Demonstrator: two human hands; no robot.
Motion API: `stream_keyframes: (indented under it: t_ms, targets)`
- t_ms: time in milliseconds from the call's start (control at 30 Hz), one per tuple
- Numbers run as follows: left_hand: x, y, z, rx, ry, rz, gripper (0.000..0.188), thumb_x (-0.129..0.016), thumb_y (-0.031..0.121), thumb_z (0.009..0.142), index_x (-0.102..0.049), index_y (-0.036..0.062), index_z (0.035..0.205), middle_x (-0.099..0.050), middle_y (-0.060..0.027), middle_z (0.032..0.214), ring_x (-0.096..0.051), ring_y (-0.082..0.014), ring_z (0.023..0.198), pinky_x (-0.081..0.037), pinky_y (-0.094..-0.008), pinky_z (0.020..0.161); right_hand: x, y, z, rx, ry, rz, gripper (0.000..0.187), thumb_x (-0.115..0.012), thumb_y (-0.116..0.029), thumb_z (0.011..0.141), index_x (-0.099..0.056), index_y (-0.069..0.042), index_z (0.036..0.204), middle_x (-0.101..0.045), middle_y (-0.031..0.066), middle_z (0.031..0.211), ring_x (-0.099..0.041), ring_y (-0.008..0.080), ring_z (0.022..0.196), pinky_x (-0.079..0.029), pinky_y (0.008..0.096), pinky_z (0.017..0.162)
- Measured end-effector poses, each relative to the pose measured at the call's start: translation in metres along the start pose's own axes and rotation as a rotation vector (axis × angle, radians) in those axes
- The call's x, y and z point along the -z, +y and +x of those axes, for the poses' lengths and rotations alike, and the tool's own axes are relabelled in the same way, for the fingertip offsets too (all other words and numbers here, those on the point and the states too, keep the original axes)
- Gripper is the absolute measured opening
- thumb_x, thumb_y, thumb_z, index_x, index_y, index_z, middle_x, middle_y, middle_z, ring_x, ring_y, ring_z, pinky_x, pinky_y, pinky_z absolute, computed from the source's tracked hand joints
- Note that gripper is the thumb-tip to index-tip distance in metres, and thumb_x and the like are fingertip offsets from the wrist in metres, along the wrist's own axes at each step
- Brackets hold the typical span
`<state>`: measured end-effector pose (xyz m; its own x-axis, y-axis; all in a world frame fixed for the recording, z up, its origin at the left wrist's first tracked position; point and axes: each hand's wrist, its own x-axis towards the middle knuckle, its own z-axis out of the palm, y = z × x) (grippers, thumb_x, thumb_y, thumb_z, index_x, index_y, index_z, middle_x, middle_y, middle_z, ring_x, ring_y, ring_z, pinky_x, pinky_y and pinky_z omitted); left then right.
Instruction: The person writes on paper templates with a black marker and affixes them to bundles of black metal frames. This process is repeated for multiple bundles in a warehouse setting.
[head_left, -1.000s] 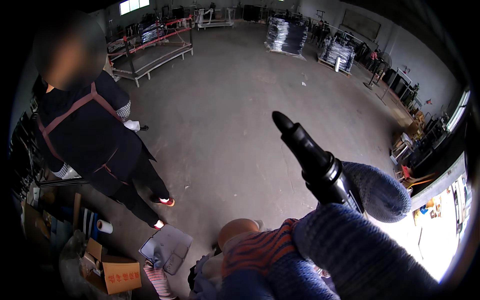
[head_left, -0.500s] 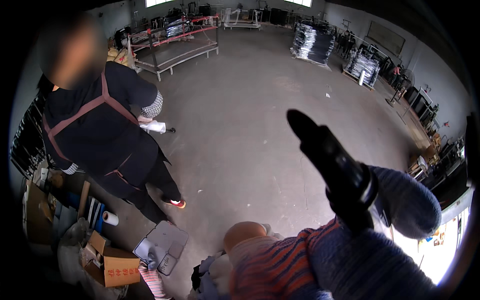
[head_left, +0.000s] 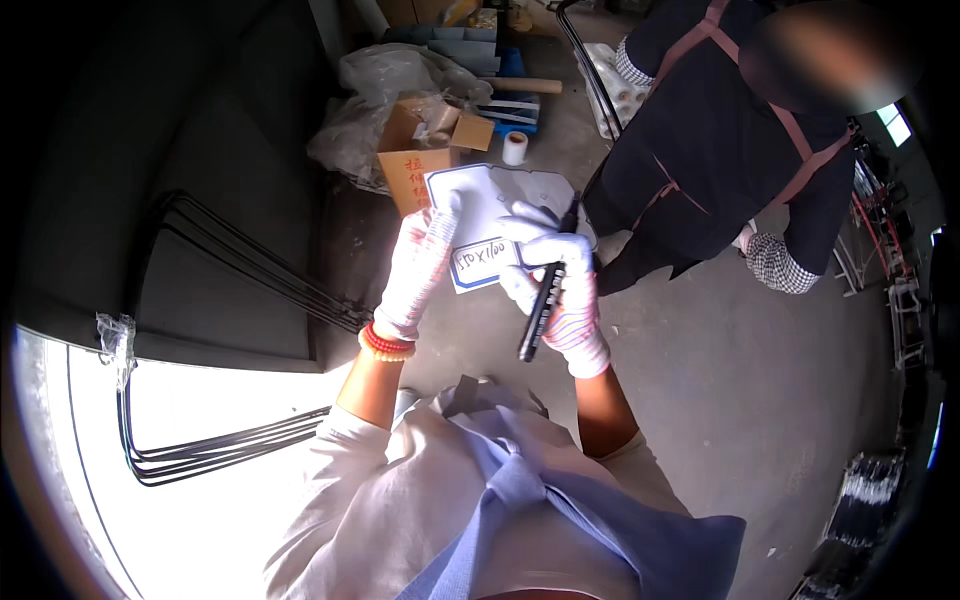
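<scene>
- We are holding a white card (head_left: 515, 187), probably light, bendable, best edge-gripped, nearer us than the cardboard box (head_left: 412, 172).
- Our left hand (head_left: 419, 265) is clamping its box-side edge.
- Our right hand (head_left: 578, 285) is gripping a black marker (head_left: 541, 315).

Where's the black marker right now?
In the head view, the black marker is in the gloved right hand, just right of the picture's middle, by the right side of the white, blue-edged card.
</scene>
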<state>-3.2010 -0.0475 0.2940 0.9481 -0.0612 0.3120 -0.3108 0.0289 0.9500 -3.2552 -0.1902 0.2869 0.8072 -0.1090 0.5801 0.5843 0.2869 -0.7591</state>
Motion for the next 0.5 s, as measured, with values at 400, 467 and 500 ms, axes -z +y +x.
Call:
stream_keyframes:
  t_ms: [400,467,500]
  targets:
    - [0.131,0.016,0.008,-0.246,-0.112,0.608,0.051,-0.06,-0.009,0.064,-0.046,0.0011,0.111,-0.054,-0.0105,0.1,-0.053,-0.0197,0.091,-0.042,-0.0282,0.081,-0.112,0.053,0.042,0.008,-0.183,0.194,0.034,-0.059,0.005,0.069,-0.045,-0.006,0.098,-0.051,0.0128,0.104,-0.053,0.0189,0.086,-0.044,0.0309,0.076]
    - [0.147,0.037,0.004,-0.161,-0.124,0.062,0.023,-0.047,-0.005,0.078,-0.051,0.0018,0.099,-0.054,-0.0049,0.079,-0.05,-0.0113,0.062,-0.041,-0.0212,0.054,-0.141,0.061,0.042,-0.04,-0.244,0.318,0.032,-0.057,0.008,0.071,-0.041,-0.005,0.096,-0.047,0.0157,0.111,-0.053,0.0183,0.091,-0.045,0.0297,0.078]
    - [0.155,0.053,0.004,-0.016,-0.122,-0.13,0.014,-0.048,0.003,0.08,-0.052,0.003,0.093,-0.053,-0.0033,0.072,-0.048,-0.0095,0.057,-0.038,-0.0203,0.05,-0.152,0.066,0.045,-0.016,-0.284,0.327,0.034,-0.056,0.01,0.071,-0.039,-0.005,0.097,-0.043,0.0184,0.118,-0.052,0.0205,0.097,-0.045,0.0294,0.079]
